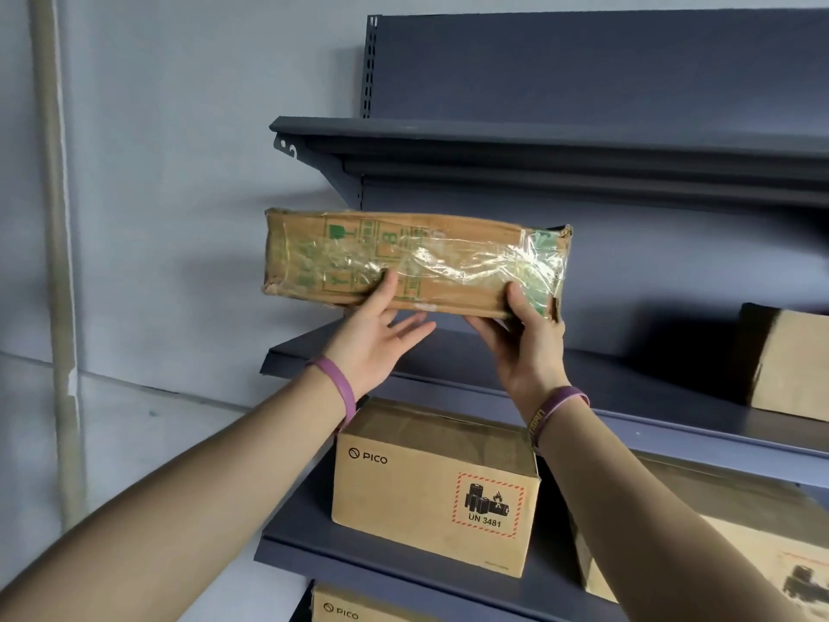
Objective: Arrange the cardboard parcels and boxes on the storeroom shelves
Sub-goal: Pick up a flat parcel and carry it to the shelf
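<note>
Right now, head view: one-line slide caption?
Left hand touches, right hand grips a taped cardboard parcel at the middle shelf, above a PICO box.

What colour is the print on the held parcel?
Green, on the brown parcel under clear tape. Best seen in the head view.
</note>
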### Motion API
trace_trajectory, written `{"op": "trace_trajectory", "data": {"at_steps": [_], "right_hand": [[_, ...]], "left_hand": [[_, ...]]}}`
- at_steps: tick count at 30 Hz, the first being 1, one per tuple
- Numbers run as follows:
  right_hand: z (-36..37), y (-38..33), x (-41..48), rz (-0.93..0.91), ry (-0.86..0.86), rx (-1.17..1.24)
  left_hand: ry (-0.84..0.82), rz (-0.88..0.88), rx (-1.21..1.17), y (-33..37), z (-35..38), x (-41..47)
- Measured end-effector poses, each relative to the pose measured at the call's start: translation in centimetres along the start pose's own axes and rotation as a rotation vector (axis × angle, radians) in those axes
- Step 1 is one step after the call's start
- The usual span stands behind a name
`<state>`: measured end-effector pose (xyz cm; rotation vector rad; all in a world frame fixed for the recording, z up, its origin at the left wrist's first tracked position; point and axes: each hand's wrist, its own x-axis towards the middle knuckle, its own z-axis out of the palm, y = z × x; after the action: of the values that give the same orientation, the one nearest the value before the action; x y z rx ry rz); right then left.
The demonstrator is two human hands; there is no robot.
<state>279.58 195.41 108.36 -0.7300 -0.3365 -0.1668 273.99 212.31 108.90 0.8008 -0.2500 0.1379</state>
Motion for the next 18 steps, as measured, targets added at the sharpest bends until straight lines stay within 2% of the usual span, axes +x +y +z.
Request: {"op": "trace_trajectory", "data": {"at_steps": [5,9,13,18], "right_hand": [[-1.6,-1.3,-1.1,0.096,-0.130,-0.010],[-3.5,-3.8,-1.3,0.205,-0.055,0.054],[-5.3,-5.6,-1.6,0.301,-0.051,0.087],[-6.5,-7.5,-2.8,0.323,-0.067,-0.015]], "left_hand": [[0.040,0.121,-0.106,-0.2,0.2,-0.4],[0.075,0.138,-0.178,-0.9,0.2,-1.3],[0.121,0.136,-0.205,-1.9,0.8,-2.3],[0.168,0.122,-0.153,-3.9,2.5,-4.0]]}}
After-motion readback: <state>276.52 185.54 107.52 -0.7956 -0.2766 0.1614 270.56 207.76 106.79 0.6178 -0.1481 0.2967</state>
